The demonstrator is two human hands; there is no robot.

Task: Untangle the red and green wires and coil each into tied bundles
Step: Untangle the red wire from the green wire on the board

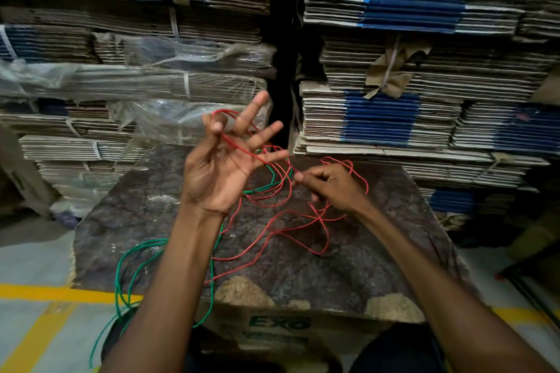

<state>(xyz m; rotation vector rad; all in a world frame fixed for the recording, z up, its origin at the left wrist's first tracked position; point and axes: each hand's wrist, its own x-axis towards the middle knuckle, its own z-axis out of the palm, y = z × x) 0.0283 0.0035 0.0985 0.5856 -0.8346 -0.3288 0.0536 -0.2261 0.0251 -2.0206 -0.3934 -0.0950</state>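
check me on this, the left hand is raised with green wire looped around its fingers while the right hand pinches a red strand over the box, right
Not quite: the wire looped around the fingers of the raised left hand is the red wire, not green, as the head view shows. The green wire trails off the box's left edge. The right hand does pinch a red strand.

Stacked flattened cardboard (409, 24) behind, dim light, grey floor (33, 257), yellow floor lines (45, 292)
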